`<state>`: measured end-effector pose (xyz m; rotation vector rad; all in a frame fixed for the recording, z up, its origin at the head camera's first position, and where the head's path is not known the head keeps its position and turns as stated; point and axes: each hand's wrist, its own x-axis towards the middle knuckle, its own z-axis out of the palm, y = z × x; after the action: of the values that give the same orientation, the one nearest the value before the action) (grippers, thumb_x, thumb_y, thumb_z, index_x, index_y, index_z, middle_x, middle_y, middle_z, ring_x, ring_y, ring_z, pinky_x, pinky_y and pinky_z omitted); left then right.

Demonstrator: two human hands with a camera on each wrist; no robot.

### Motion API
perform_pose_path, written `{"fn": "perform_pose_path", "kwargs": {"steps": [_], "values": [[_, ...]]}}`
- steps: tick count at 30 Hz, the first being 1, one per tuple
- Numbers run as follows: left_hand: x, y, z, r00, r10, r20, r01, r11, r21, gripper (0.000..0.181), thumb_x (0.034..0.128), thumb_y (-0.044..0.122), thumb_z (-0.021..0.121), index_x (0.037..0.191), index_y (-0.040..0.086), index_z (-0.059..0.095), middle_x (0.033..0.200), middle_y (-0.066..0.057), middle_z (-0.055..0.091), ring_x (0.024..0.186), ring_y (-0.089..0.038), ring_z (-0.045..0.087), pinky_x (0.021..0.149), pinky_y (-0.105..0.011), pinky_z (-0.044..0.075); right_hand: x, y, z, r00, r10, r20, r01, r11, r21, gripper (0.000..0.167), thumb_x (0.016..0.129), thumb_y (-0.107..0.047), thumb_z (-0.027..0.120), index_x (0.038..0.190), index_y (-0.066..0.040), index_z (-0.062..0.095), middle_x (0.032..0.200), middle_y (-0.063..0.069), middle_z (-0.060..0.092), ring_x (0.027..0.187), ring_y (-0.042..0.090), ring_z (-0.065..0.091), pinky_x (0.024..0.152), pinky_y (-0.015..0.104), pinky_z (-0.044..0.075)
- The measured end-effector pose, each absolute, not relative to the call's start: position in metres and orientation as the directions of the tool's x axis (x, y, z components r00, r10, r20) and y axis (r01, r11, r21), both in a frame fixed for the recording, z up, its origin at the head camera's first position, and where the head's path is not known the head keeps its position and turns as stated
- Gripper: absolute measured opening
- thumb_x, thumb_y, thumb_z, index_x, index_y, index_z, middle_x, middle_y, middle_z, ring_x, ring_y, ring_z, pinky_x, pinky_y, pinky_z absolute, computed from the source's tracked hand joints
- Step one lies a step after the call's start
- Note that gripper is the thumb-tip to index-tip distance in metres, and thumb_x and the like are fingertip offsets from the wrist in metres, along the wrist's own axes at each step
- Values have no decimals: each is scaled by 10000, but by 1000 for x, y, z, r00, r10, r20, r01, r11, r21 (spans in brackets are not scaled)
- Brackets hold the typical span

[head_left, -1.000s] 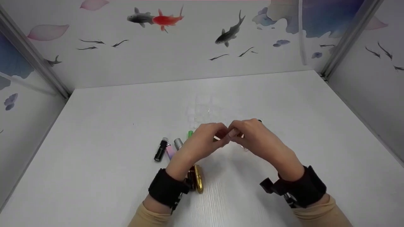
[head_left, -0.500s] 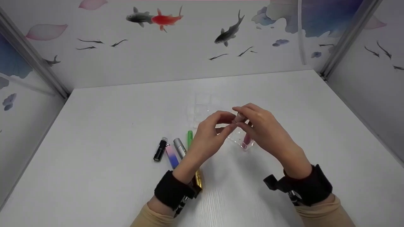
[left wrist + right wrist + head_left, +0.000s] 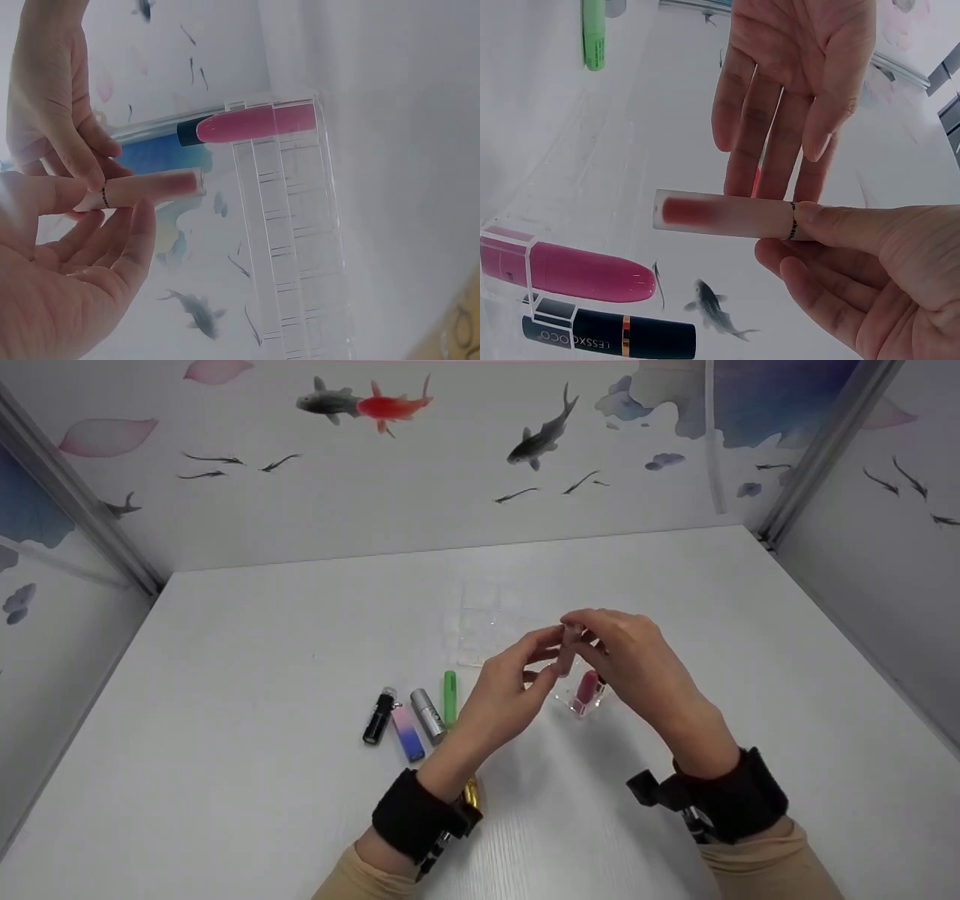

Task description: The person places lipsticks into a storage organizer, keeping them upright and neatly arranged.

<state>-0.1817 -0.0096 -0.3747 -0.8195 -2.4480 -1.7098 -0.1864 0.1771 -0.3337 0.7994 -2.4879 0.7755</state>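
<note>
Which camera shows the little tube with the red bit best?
The right wrist view: the tube lies big and sideways, its red part and dark ring plain, though the right hand covers one end. The left wrist view shows both parts smaller. In the head view it's tiny, between that hand and the left hand.

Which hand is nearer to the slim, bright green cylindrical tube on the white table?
The left. Seen from the head, the left hand is just right of the green tube; the right hand is farther right.
</note>
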Motion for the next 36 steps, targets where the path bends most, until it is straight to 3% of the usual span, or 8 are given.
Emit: {"fn": "perform_pose_path", "kwargs": {"steps": [12,22,36], "values": [[-181,-4,-383,-852,400,336,460,269,846,485,1046,30,578,1527,29,516,1516,-76,578,1311,-198,624,956,-243,559,-193,180,-341,-749,-398,530,-622,698,-355,236,854,132,783,1076,57,758,1009,146,751,843,282,741,722,400,624],[-183,-2,-389,-849,471,240,415,313,854,552,1058,48,539,1592,22,403,1601,-101,476,1409,-227,536,1015,-277,537,-199,179,-348,-812,-382,441,-556,738,-382,205,860,136,773,1054,70,766,983,178,774,872,323,749,782,445,621],[-182,0,-395,-831,527,181,416,371,830,637,1030,-4,493,1630,-16,277,1654,-138,382,1464,-262,464,1052,-324,524,-205,180,-357,-808,-411,422,-567,738,-365,206,833,182,767,987,49,742,916,163,756,861,325,740,770,446,610]]}}
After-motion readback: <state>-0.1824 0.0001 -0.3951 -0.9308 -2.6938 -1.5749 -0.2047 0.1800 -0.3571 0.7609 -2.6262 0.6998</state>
